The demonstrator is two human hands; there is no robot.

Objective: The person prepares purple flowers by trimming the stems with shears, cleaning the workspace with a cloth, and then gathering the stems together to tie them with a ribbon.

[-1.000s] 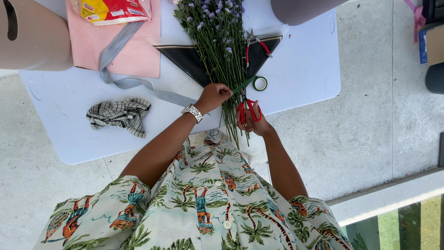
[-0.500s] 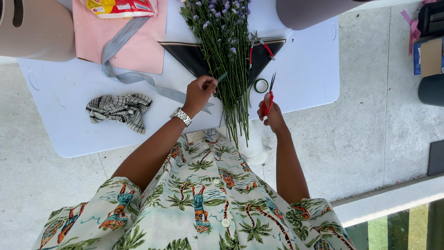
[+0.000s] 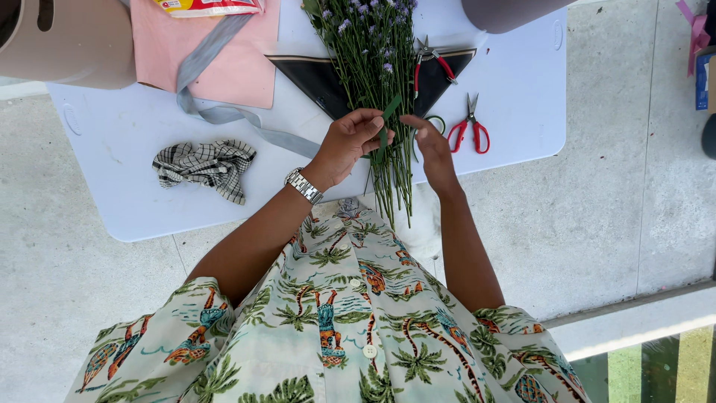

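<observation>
On the white table (image 3: 134, 142) in front of us, seen from the camera on our head, lies a bunch of purple flowers (image 3: 377, 82). Its long green stems point back at us and poke out past the table edge, over our palm-tree shirt (image 3: 335, 321).

Our left hand (image 3: 349, 140) is wrapped around the stems, fingers curled and closed on the bunch. A small strip of green tape (image 3: 388, 119) sticks up between our two hands. Our right hand (image 3: 429, 142) comes in from the other side and touches the stems and the tape with its fingertips. We cannot tell if it is pinching the tape or just resting there.

We think the bunch is light and easy to lift. The stems are thin and a bit stiff, but they can snap or bend if we squeeze too hard. The little flowers at the top are soft and would crush. So the best place to hold is low on the stems, all together, where our left hand is now.

Just beside our right hand lie red scissors (image 3: 470, 127). A second red cutter (image 3: 432, 60) lies up near the flowers, on a black triangle of paper (image 3: 313, 78). Pink paper (image 3: 246, 67) and a grey ribbon (image 3: 224, 112) lie to the left, and a checked cloth (image 3: 201, 164) sits crumpled well apart from the flowers.
</observation>
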